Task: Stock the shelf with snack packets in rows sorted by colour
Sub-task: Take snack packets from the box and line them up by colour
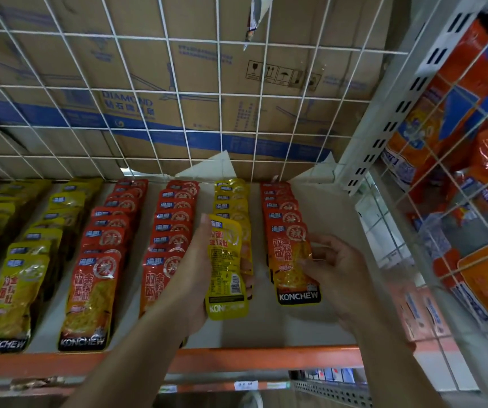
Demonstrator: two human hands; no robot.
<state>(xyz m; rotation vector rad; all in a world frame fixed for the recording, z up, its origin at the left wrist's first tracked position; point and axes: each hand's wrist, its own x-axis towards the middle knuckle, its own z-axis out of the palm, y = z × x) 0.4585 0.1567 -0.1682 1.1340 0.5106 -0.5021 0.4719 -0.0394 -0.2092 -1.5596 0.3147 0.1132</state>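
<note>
Forearms reach in from the near edge. Left hand grips a yellow packet over the yellow row; right hand pinches the nearest red packet of the rightmost row. Sorted rows fill most of the shelf, so stocking looks nearly done; bare board shows at right. Far-left rows are cut off; whether packets hide behind the held one I cannot tell.

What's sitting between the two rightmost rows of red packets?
In the head view, a row of yellow packets lies there, and the left hand holds a yellow packet over its front.
</note>
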